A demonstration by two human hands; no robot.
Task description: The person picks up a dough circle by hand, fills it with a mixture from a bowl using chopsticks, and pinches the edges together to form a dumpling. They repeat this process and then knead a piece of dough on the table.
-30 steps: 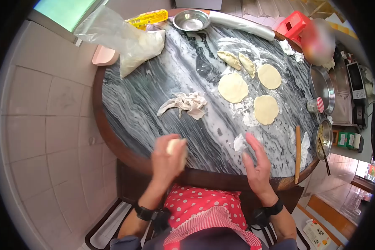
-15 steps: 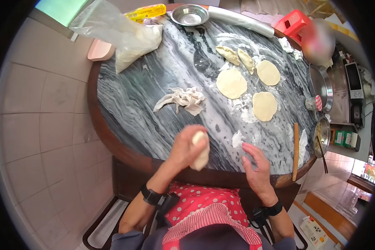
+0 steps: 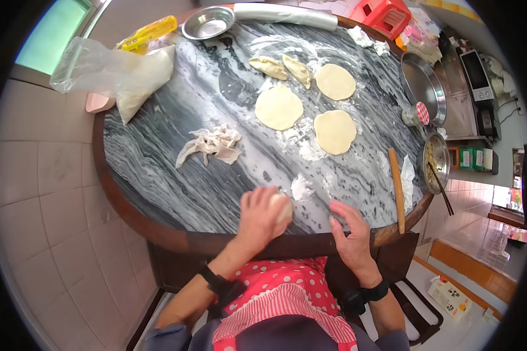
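My left hand (image 3: 260,219) is wrapped round a lump of pale dough (image 3: 283,206) at the table's front edge; part of the dough hides under my fingers. To its right, my right hand (image 3: 350,233) holds nothing, with its fingers apart, over the wooden rim. Beyond my hands lie flat dough rounds, the nearest (image 3: 335,132) behind a small heap of flour (image 3: 301,187), another (image 3: 279,108) left of it and a third (image 3: 335,82) farther back. Two folded dumplings (image 3: 269,68) (image 3: 297,71) sit behind them. A crumpled cloth (image 3: 211,144) is at the left.
A rolling pin (image 3: 397,191) lies at the right, beside a metal bowl of filling (image 3: 436,164) with chopsticks. Behind are a lidded jar (image 3: 416,114) and large pan (image 3: 423,88). A flour bag (image 3: 143,79), empty metal bowl (image 3: 208,23) and plastic roll (image 3: 286,15) line the back.
The view has shifted, so the table's contents appear farther left. The dough in my left hand has gone from upright and elongated to mostly covered by my fingers.
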